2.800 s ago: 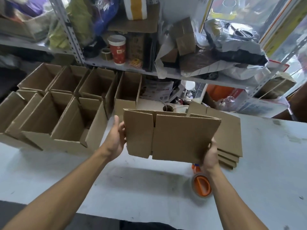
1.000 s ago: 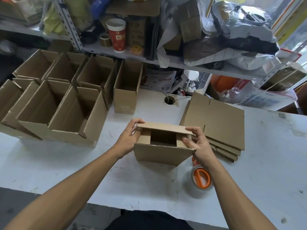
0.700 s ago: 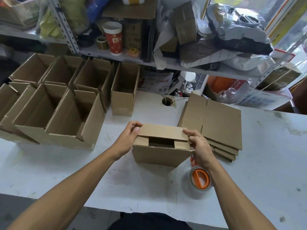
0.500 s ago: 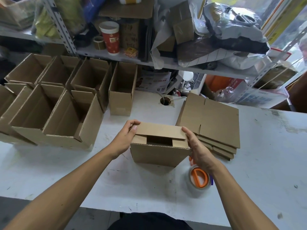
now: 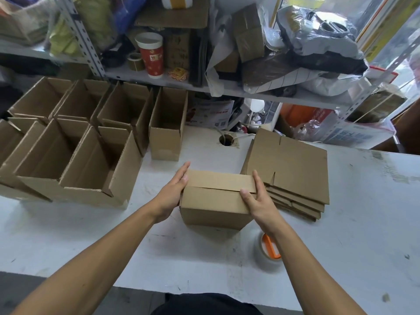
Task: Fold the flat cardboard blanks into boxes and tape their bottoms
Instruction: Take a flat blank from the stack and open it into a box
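A small brown cardboard box (image 5: pixel 213 201) stands on the white table (image 5: pixel 136 246) in front of me, its upper flaps folded flat and meeting at a seam. My left hand (image 5: pixel 173 189) lies flat against the box's left side with straight fingers. My right hand (image 5: pixel 258 198) presses on the right end of the flaps, fingers straight. A stack of flat cardboard blanks (image 5: pixel 293 176) lies just right of the box. A roll of clear tape with an orange core (image 5: pixel 269 251) sits near my right forearm.
Several folded open boxes (image 5: pixel 91 160) stand in rows on the left half of the table. A cable hole (image 5: pixel 226 140) is behind the box. A cluttered metal shelf (image 5: pixel 204 85) with a red paper cup (image 5: pixel 151 54) runs along the back.
The flat blank was opened into a box and set on the table. Both hands have folded the last flaps down, closing the gap that was open half a second ago.
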